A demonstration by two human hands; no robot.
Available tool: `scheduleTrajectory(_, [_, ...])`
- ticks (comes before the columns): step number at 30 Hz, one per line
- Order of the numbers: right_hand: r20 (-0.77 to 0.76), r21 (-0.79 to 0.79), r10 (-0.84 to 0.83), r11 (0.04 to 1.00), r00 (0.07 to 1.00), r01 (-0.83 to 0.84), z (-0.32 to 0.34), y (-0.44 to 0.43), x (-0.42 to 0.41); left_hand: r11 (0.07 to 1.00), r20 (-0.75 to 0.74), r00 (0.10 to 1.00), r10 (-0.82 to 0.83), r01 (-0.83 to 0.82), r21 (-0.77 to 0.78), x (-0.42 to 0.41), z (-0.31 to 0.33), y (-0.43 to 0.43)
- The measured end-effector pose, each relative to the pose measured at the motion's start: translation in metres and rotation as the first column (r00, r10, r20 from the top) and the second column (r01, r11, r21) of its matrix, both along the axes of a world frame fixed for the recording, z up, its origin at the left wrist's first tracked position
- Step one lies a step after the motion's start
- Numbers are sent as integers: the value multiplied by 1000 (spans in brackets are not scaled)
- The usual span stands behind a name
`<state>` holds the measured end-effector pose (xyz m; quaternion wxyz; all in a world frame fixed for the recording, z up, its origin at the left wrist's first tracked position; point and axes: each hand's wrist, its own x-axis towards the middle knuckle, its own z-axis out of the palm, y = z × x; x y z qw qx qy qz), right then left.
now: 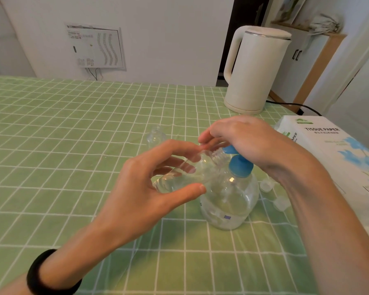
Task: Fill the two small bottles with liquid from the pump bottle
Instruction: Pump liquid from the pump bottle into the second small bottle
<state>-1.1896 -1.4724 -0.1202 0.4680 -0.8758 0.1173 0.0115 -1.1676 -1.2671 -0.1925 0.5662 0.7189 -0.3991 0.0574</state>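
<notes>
A clear pump bottle (228,201) with a blue pump head (240,166) stands on the green checked tablecloth. My right hand (243,141) rests on top of the pump head, fingers curled over the nozzle. My left hand (158,184) holds a small clear bottle (185,175) tilted, its threaded mouth up against the nozzle; clear liquid lies in its lower part. A second small clear bottle (156,136) stands upright on the cloth behind my hands, uncapped as far as I can tell.
Two small clear caps (266,185) (282,204) lie right of the pump bottle. A tissue paper pack (332,150) sits at the right edge. A cream electric kettle (254,69) with its black cord stands at the back right.
</notes>
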Motion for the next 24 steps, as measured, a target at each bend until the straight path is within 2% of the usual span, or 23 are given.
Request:
scheduleTrajectory(7, [-60, -18, 7, 1000, 998, -8, -4, 3, 1, 1000, 5, 1000, 5, -5, 6, 2, -1, -1])
scheduleTrajectory(17, [20, -37, -8, 999, 1000, 9, 0, 1, 0, 1000, 1, 1000, 0, 0, 5, 1, 0, 2])
scheduleTrajectory(24, [-69, -9, -29, 1000, 997, 29, -2, 1, 2, 1000, 12, 1000, 1, -1, 4, 3, -1, 0])
